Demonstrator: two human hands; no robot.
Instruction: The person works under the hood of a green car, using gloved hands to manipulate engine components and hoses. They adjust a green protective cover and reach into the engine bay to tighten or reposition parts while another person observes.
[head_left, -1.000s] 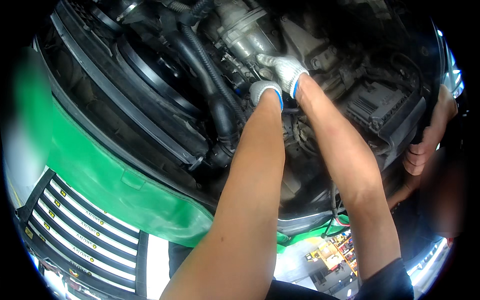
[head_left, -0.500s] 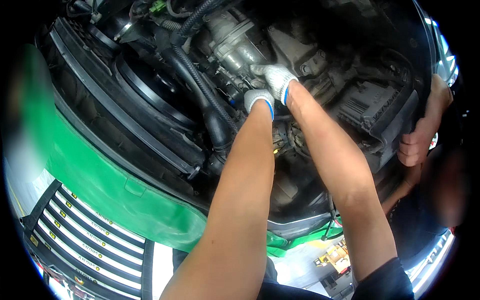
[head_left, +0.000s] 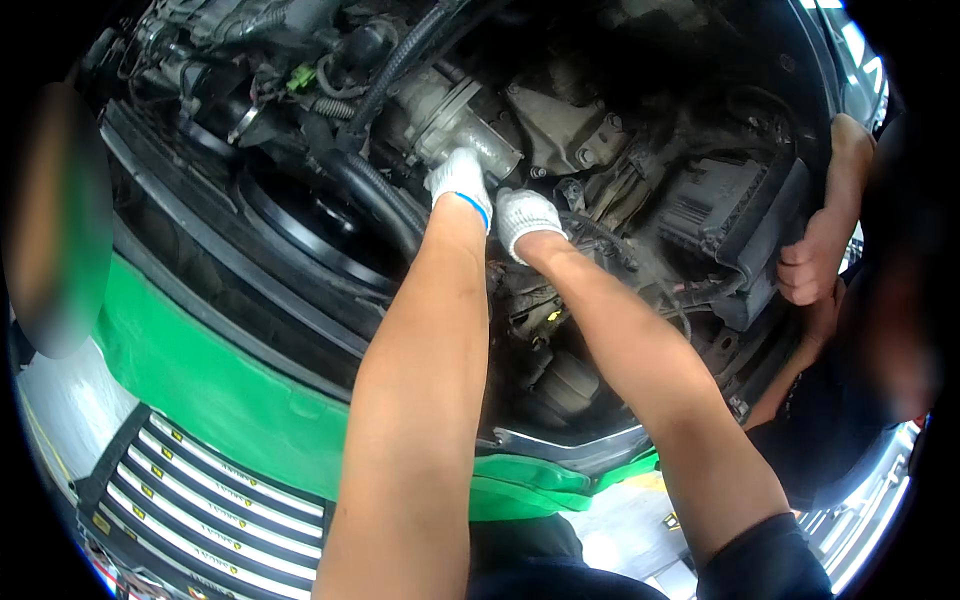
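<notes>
Both hands wear white knit gloves inside an open engine bay. My left hand [head_left: 457, 188] is at the lower face of a silver metal housing [head_left: 448, 112], fingers curled and partly hidden; what they hold is unclear. My right hand [head_left: 528, 225] is just below and right of it, closed, fingertips hidden among fittings and wiring under the housing. A braided black hose [head_left: 380, 190] runs left of my hands, and a metal bracket [head_left: 555, 125] sits above my right hand.
A co-worker's hand [head_left: 808, 268] rests at the right edge of the bay beside a dark module [head_left: 705, 200]. A green fender cover [head_left: 220, 340] lies over the front, with a striped grille-like panel [head_left: 215, 500] below. A black pulley-like ring [head_left: 310, 250] sits left.
The view has shifted, with the engine now lower and further left in it. My left hand has moved up onto the housing; my right hand has dropped from the housing to below it.
</notes>
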